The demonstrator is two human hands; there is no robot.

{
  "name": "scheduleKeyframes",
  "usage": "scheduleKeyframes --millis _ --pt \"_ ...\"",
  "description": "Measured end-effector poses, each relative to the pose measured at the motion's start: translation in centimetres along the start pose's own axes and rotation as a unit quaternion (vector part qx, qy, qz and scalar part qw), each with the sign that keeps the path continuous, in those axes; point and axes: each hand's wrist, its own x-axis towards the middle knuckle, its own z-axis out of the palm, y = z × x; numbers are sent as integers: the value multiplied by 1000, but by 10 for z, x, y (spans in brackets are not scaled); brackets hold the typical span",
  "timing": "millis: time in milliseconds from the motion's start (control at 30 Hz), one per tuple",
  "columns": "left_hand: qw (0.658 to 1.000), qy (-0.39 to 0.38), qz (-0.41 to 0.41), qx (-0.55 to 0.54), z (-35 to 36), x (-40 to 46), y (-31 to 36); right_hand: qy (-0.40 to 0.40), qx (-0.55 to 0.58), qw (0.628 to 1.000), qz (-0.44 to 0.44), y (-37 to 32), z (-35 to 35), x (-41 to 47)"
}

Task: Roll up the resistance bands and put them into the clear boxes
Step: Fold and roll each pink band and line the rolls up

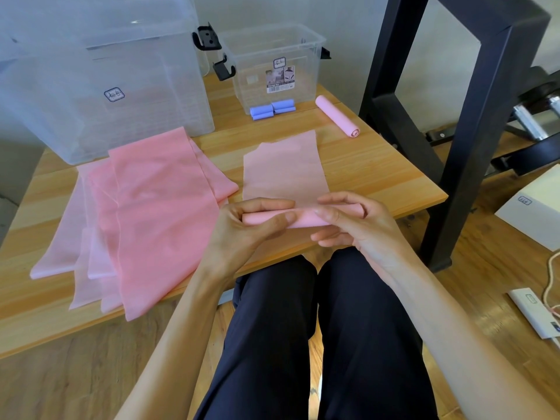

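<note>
Slack could loosen the pink band (285, 174) I grip with left hand (248, 225) and right hand (348, 219).

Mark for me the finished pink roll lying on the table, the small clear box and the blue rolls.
finished pink rolled band (336, 114), head view, middle of the roll's side.
small clear plastic box (315, 40), head view, right rim.
blue rolled bands (272, 108), head view, centre of the bundle.

Two clear boxes (100, 74) (272, 62), two blue rolled bands (272, 109), one finished pink roll (337, 115), one half-rolled pink band (285, 174), several flat pink bands (145, 213) piled, number not countable
</note>
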Motion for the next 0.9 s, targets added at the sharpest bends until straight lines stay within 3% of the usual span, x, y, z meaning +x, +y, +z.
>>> scheduleKeyframes --millis 733,900 --pt "1000 0 -26 2 2 3 -1 -6 -5 1000 2 2 -2 0" --pt "999 -41 -18 18 0 1 0 19 -16 1000 2 1 -2 1"
